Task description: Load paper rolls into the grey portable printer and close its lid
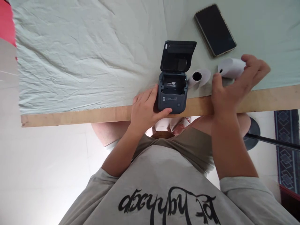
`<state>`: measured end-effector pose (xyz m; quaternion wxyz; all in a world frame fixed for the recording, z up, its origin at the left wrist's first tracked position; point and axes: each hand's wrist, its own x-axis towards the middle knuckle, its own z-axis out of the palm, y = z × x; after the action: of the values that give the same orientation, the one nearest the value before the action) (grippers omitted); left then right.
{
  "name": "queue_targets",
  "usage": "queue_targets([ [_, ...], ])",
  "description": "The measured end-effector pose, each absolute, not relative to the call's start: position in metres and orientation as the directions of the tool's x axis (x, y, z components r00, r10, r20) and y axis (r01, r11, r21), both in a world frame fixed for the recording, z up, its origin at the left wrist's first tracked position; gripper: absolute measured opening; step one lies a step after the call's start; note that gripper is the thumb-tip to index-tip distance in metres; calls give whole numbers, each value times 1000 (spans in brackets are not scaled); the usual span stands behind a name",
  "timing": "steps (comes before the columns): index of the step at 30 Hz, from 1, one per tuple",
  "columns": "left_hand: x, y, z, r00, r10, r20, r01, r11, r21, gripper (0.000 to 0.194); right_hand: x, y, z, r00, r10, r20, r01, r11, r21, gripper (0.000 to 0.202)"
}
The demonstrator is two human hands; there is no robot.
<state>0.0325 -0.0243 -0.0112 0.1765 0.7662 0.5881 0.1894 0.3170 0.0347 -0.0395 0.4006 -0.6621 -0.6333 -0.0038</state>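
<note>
A dark portable label printer (172, 103) lies at the table's front edge with its lid (177, 57) flipped up and the roll compartment exposed. My left hand (146, 109) grips it, fingers along its left side and thumb on the front edge. To the printer's right, a small paper roll (193, 80) with a black core lies with its loose end sticking out. My right hand (234, 87) is closed around another white paper roll (231, 67), thumb at its left end and fingers at its right. Part of that roll is hidden behind the hand.
A black smartphone (215, 29) in a case lies behind the rolls. A wrinkled pale green cloth (89, 56) covers the table up to its wooden front edge (70, 118). Below on the right are a round black base with a pole (269, 139) and a patterned rug (287, 150).
</note>
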Motion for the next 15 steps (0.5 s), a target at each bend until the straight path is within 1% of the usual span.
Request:
queue_targets([
  [3, 33, -24, -11, 231, 970, 80, 835, -240, 495, 91, 314, 38, -42, 226, 842, 489, 888, 28, -460, 56],
  [5, 33, -24, -11, 228, 971, 75, 835, -234, 498, 90, 311, 39, -42, 237, 855, 462, 893, -4, -450, 51],
  [10, 33, -24, -11, 232, 969, 86, 833, -243, 498, 89, 319, 36, -37, 217, 794, 568, 898, 65, -435, 43],
  [12, 32, -24, -11, 236, 967, 99, 832, -254, 494, 90, 329, 36, -36, 228, 766, 601, 900, 70, -429, 43],
  [13, 32, -24, -11, 237, 966, 105, 832, -258, 491, 90, 333, 35, -35, 230, 769, 597, 903, 60, -425, 44],
  [15, 32, -24, -12, 241, 964, 114, 831, -266, 488, 91, 340, 34, -33, 189, 830, 525, 914, 46, -403, 48],
])
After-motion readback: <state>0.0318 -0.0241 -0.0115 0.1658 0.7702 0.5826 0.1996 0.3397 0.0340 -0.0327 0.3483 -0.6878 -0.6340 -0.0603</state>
